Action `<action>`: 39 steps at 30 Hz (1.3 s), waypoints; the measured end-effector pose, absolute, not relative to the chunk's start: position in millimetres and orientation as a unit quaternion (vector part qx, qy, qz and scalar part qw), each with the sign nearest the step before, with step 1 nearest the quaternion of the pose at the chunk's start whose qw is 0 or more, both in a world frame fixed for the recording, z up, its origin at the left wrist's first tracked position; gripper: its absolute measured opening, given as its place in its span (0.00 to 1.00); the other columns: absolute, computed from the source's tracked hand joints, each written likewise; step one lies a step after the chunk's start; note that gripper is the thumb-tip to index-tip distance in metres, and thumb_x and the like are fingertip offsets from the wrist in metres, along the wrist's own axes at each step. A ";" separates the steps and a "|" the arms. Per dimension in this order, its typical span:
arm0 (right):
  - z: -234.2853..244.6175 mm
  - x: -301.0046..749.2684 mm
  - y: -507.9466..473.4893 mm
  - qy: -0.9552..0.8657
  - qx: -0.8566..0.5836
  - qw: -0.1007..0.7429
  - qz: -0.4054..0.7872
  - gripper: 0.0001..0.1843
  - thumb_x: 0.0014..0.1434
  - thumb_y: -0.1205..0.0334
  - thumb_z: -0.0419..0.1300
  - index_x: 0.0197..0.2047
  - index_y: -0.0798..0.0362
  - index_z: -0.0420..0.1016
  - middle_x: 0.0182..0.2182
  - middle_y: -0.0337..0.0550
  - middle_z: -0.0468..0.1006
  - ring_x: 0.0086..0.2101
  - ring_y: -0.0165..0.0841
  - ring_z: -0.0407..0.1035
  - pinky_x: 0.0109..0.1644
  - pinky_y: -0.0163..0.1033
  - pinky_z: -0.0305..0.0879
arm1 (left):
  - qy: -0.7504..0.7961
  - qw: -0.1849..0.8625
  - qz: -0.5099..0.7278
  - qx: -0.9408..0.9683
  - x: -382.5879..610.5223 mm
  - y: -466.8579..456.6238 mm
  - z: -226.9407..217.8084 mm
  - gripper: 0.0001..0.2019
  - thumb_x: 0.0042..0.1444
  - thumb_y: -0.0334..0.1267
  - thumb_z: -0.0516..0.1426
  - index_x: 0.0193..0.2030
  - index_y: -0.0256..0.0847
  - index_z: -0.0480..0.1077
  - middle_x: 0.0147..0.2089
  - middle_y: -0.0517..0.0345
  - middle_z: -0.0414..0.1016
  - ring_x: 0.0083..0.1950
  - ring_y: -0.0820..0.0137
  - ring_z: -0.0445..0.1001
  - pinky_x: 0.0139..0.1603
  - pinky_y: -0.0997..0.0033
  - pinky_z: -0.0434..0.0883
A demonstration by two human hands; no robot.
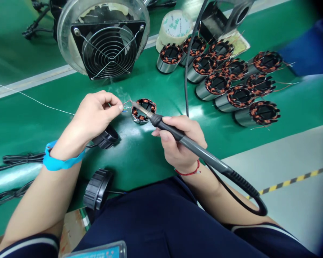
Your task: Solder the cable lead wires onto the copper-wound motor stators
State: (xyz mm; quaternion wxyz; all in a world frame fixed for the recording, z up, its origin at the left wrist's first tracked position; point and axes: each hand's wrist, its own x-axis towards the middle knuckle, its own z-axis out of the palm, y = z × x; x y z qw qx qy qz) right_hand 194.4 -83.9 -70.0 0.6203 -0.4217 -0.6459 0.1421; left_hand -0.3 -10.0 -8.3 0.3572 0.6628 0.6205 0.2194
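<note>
My right hand (181, 141) is wrapped round the dark grey handle of a soldering iron (199, 152). Its tip points left, over the rim of a copper-wound motor stator (149, 104) standing on the green mat. Just left of that stator, my left hand (98, 111) is closed in a pinch. A thin silvery solder wire (43, 104) runs in from the left and passes behind this hand. Fine wire ends, one of them blue, show at the fingertips close to the iron's tip. Faint smoke rises there. The exact grip between finger and thumb is partly hidden.
Several stators (216, 84) stand grouped at the right, beside a roll of clear tape (174, 28). A fan with a wire guard (111, 53) faces me at the back. Black ribbed caps (97, 188) and coiled cables (24, 157) lie at the left. The iron's cord loops by my right arm.
</note>
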 end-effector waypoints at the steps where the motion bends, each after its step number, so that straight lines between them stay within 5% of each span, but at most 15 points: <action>1: -68.3 194.8 -83.8 -0.650 -0.423 0.615 0.143 0.13 0.63 0.59 0.61 0.51 0.44 0.73 0.38 0.40 0.81 0.31 0.34 0.77 0.34 0.43 0.77 | 0.619 0.357 0.219 0.664 -0.3 -9.9 -8.3 0.06 0.51 0.40 0.59 0.29 0.40 0.74 0.29 0.59 0.73 0.32 0.70 0.68 0.38 0.65 0.66; 6: -49.0 195.3 -82.7 -0.671 -0.469 0.536 0.207 0.18 0.67 0.56 0.56 0.60 0.40 0.66 0.50 0.42 0.79 0.42 0.38 0.78 0.49 0.49 0.77 | 0.606 0.360 0.221 0.674 -0.5 -9.9 -6.9 0.05 0.51 0.38 0.59 0.30 0.39 0.74 0.31 0.59 0.74 0.31 0.71 0.67 0.37 0.67 0.64; 10: -31.5 190.7 -73.2 -0.677 -0.483 0.494 0.254 0.16 0.69 0.61 0.51 0.59 0.40 0.66 0.48 0.39 0.79 0.48 0.37 0.76 0.53 0.47 0.75 | 0.610 0.347 0.216 0.678 -2.6 -9.1 -8.3 0.06 0.52 0.39 0.60 0.31 0.39 0.75 0.32 0.59 0.74 0.32 0.70 0.67 0.37 0.67 0.64; 17: -39.9 172.7 -58.6 -0.704 -0.515 0.422 0.247 0.24 0.60 0.67 0.57 0.59 0.44 0.62 0.51 0.42 0.78 0.53 0.41 0.71 0.60 0.53 0.66 | 0.599 0.352 0.224 0.683 -6.5 -7.6 -12.7 0.07 0.52 0.40 0.60 0.31 0.40 0.75 0.33 0.58 0.73 0.33 0.69 0.68 0.38 0.66 0.65; 32: -54.9 157.9 -56.3 -0.679 -0.533 0.469 0.186 0.22 0.59 0.66 0.56 0.57 0.48 0.64 0.36 0.38 0.80 0.40 0.37 0.73 0.55 0.49 0.62 | 0.587 0.399 0.220 0.669 -2.3 -12.7 -3.2 0.08 0.52 0.40 0.58 0.29 0.38 0.74 0.32 0.58 0.73 0.32 0.71 0.68 0.41 0.63 0.68; 39: -49.3 155.1 -55.8 -0.692 -0.504 0.489 0.172 0.21 0.61 0.68 0.55 0.57 0.49 0.63 0.35 0.37 0.79 0.39 0.36 0.72 0.53 0.46 0.62 | 0.537 0.343 0.259 0.725 -3.1 -19.2 -0.7 0.08 0.55 0.38 0.58 0.32 0.39 0.77 0.38 0.55 0.76 0.41 0.66 0.73 0.44 0.65 0.69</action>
